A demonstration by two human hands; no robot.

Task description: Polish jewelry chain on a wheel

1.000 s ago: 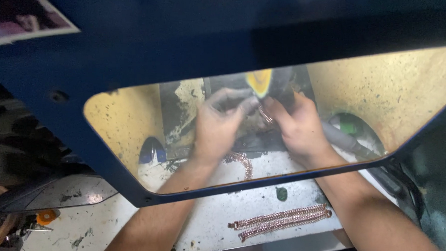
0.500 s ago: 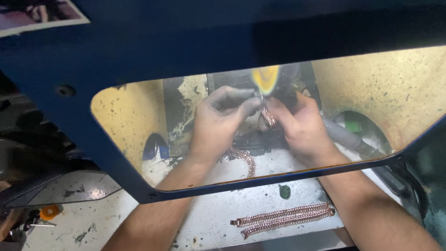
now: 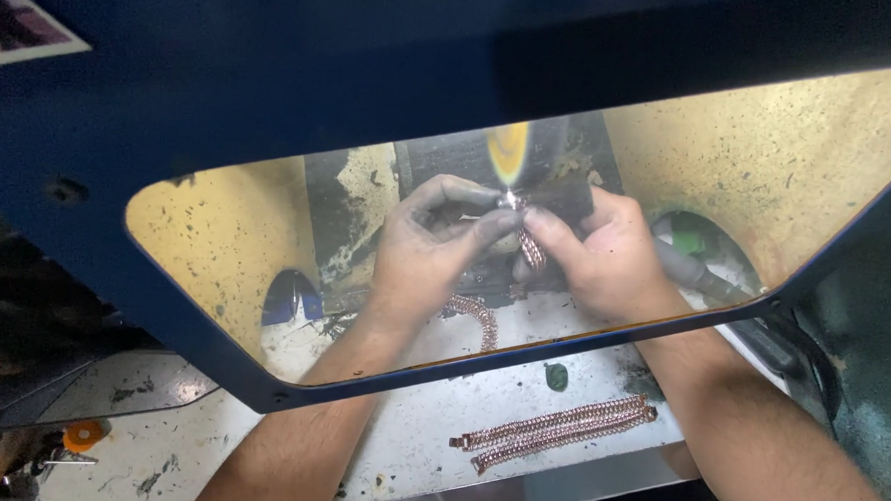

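Here, left hand (image 3: 420,247): pinched the chain (image 3: 531,245) at the yellow wheel (image 3: 508,156).
Right hand (image 3: 601,254): gripped the chain (seemingly lower down).
Surface (image 3: 413,432): held more chains (image 3: 559,431).

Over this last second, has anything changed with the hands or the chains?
Hardly anything. Both the left hand and right hand keep pinching the chain up against the spinning wheel. The spare chains on the bench lie as before; only the camera shifted slightly.
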